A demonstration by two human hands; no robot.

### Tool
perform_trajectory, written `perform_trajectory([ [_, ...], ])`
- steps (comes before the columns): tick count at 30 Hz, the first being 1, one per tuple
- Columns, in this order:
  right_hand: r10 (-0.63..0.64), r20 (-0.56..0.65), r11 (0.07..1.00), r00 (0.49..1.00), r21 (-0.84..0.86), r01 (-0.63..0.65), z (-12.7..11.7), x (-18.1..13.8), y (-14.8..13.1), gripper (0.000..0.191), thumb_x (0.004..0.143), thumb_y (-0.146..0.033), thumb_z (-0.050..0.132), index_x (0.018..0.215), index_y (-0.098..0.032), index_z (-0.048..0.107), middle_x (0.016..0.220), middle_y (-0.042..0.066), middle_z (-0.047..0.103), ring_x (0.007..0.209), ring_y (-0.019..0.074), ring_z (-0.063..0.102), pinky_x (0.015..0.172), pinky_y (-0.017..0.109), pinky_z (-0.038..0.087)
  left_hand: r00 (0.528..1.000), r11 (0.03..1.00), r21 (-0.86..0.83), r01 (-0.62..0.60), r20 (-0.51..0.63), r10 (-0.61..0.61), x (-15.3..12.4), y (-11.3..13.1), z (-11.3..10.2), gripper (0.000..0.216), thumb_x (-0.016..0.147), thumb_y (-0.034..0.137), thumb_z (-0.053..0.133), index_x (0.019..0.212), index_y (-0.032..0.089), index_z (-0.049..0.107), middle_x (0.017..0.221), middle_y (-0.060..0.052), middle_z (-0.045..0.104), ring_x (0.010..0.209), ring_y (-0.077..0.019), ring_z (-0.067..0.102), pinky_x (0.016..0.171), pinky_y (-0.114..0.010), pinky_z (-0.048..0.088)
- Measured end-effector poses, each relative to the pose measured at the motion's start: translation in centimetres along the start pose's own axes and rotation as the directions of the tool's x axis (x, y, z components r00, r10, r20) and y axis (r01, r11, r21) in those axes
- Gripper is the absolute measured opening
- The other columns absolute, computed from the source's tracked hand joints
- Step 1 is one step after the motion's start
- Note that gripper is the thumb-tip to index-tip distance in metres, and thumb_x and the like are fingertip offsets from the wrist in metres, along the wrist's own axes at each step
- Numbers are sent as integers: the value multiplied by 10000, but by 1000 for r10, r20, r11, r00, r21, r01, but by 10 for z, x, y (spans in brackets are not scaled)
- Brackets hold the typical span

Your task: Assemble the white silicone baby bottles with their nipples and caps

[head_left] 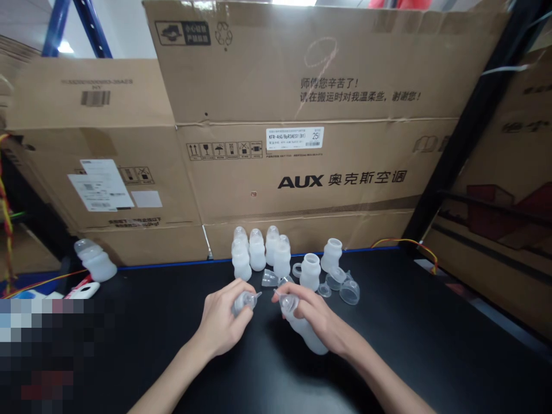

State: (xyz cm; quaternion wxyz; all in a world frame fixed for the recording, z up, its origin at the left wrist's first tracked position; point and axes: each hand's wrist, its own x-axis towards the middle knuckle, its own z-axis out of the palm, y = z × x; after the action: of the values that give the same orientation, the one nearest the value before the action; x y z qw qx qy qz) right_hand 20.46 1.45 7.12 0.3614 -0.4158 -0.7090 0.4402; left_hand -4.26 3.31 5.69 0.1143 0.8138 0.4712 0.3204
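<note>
My left hand [219, 319] is closed around a clear baby bottle nipple [246, 300], its thin tip pointing right. Whether more is hidden inside that fist, I cannot tell. In my right hand [321, 316] is a milky white baby bottle [314, 339], tilted, with a clear nipple [288, 302] at its upper end. The two nipple tips face each other, a small gap apart. Just beyond the right hand stand two uncapped bottles, one nearer [310, 270] and one farther [332, 256]. Clear caps [349, 292] and loose nipple parts [324, 289] lie beside them.
Several capped bottles [257, 250] stand grouped at the back of the black table [181, 310]. A clear cap [269, 278] lies in front of them. Another capped bottle [95, 260] leans at the far left. Large cardboard boxes [345, 144] wall off the back.
</note>
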Motion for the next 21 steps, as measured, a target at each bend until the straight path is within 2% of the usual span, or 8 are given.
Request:
perform_trajectory([
  [5, 4, -53, 999, 999, -37, -6, 8, 3, 5, 257, 914, -270, 448, 921, -232, 702, 843, -3, 690, 837, 206, 635, 781, 288, 457, 1000, 999, 39, -17, -12, 17, -1, -4, 1, 196, 971, 266, 477, 977, 258, 673, 886, 10, 741, 745, -185, 678, 711, -287, 455],
  [9, -17, -64, 961, 998, -277, -2, 10, 4, 3, 286, 975, -284, 446, 896, -243, 718, 801, -18, 718, 779, 193, 649, 740, 283, 419, 997, 996, 69, -62, 45, 59, -2, -2, 0, 195, 976, 274, 501, 996, 262, 694, 914, -1, 775, 784, -202, 715, 725, -304, 463],
  [11, -45, -48, 881, 998, -472, 17, 10, 3, 1, 273, 977, -250, 456, 904, -250, 720, 800, -19, 735, 752, 191, 661, 714, 286, 389, 990, 989, 98, -109, 97, 100, -5, 2, 1, 183, 939, 260, 552, 1016, 274, 717, 946, -4, 792, 829, -226, 730, 766, -330, 473],
  [15, -105, 53, 636, 993, -764, 108, 14, 0, 2, 261, 1002, -270, 482, 862, -226, 698, 783, 27, 755, 692, 204, 693, 650, 297, 352, 956, 927, 285, -245, 231, 182, -9, 11, 9, 211, 903, 273, 603, 1063, 278, 740, 913, -12, 788, 789, -261, 724, 751, -389, 477],
  [18, -104, 94, 509, 990, -850, 134, 17, 0, 7, 291, 1029, -365, 503, 891, -208, 705, 821, 81, 783, 714, 237, 733, 647, 308, 372, 947, 891, 362, -275, 263, 185, -9, 14, 16, 186, 930, 302, 588, 1021, 263, 746, 861, -19, 775, 749, -265, 718, 700, -395, 462],
  [21, -78, 64, 480, 995, -872, 93, 19, 2, 13, 387, 1067, -417, 463, 872, -205, 721, 810, 103, 791, 709, 259, 751, 621, 317, 367, 955, 888, 385, -252, 248, 163, -8, 13, 22, 186, 951, 319, 577, 951, 250, 749, 830, -26, 768, 743, -261, 722, 687, -389, 450],
])
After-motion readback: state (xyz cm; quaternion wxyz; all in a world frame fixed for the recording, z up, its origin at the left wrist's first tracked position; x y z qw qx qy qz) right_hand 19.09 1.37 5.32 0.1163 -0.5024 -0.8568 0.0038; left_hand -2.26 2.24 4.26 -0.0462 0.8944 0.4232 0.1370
